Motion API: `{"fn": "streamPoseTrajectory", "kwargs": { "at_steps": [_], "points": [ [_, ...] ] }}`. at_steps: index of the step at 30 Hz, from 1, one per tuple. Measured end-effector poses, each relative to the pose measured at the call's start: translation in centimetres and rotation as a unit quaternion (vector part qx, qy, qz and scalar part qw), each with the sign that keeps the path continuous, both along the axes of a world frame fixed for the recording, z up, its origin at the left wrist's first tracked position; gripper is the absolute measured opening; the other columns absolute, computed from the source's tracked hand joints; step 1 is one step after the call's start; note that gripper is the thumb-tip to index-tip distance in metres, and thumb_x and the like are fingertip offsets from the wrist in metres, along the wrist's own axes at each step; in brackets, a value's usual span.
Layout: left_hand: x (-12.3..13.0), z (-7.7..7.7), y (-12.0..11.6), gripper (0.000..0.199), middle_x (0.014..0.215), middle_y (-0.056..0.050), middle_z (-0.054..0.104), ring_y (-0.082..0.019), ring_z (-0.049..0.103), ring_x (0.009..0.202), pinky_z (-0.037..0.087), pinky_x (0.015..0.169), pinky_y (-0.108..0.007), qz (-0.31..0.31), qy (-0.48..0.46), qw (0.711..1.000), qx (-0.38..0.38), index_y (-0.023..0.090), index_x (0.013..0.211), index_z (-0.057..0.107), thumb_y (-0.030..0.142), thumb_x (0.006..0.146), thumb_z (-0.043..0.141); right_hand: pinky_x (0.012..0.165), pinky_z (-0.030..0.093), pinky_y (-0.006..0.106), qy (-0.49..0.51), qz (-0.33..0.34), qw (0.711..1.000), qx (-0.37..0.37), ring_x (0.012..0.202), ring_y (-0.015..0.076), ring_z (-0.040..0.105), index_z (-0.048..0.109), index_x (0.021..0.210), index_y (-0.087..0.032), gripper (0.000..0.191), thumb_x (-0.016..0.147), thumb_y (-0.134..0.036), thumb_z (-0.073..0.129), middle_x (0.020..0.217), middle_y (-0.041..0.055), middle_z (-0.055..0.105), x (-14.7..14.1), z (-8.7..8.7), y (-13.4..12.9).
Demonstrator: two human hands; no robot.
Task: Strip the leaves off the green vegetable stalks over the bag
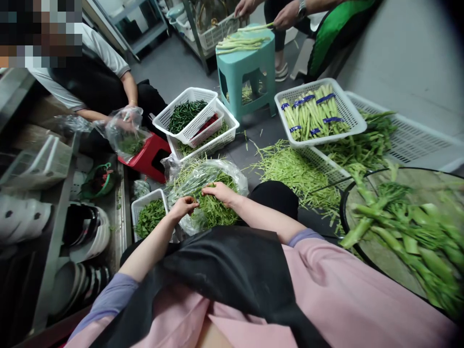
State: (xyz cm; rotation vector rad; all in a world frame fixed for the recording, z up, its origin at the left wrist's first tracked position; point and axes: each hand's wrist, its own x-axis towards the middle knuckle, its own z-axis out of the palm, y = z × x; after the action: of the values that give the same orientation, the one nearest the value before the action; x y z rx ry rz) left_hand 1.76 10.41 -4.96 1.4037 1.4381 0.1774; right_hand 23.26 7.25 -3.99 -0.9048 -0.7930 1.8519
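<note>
My left hand [184, 207] is closed in a pinch, thumb against fingers, above the near left side of an open clear plastic bag [232, 175]. What sits in the pinch is too small to make out. Just to its right, my right hand [222, 194] curls its fingers round thin leafy greens [208, 202] over the bag. More thin green stems [221, 215] fill the bag below both hands. Left of the bag, a small white basket [136, 212] holds picked green leaves [151, 216].
White baskets with green chillies [186, 116] and purple-banded asparagus [311, 113] stand ahead. Peelings [293, 174] cover the floor; a broccoli-stem bin [348, 203] is at right. One co-worker handles a bag on a red stool [145, 162], another asparagus at a teal stool [246, 67].
</note>
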Motion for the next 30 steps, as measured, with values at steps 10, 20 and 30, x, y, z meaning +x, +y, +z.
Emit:
{"fn": "streamPoseTrajectory", "kwargs": {
  "at_steps": [10,20,30],
  "points": [
    [-0.2,-0.1,0.7,0.057,0.101,-0.007,0.069,-0.011,0.055,0.064,0.045,0.056,-0.024,0.035,0.045,0.998,0.038,0.017,0.107,0.067,0.014,0.051,0.076,0.054,0.033,0.023,-0.086,0.019,0.995,0.039,0.054,0.0089,0.045,0.069,0.071,-0.012,0.027,0.064,-0.037,0.076,0.055,-0.0027,0.058,0.3,0.0,-0.3],
    [2.3,5.1,0.4,0.049,0.060,0.006,0.048,-0.005,0.035,0.042,0.030,0.041,-0.018,0.193,-0.419,0.879,-0.123,0.016,0.104,0.065,0.007,0.056,0.056,0.047,0.034,0.022,0.066,0.132,0.987,-0.066,0.045,0.0077,0.044,0.062,0.077,-0.013,0.018,0.076,-0.031,0.063,0.049,-0.0047,0.050,1.3,-0.8,-1.0],
    [2.8,7.2,0.2,0.037,0.051,0.011,0.036,-0.001,0.025,0.035,0.018,0.036,-0.015,0.214,-0.398,0.891,-0.034,0.017,0.076,0.051,0.039,0.067,0.080,0.044,0.028,0.022,0.097,0.173,0.970,-0.141,0.043,0.0072,0.040,0.059,0.076,-0.016,0.016,0.081,-0.027,0.049,0.049,-0.0038,0.046,0.4,0.9,-3.3]
  ]
}}
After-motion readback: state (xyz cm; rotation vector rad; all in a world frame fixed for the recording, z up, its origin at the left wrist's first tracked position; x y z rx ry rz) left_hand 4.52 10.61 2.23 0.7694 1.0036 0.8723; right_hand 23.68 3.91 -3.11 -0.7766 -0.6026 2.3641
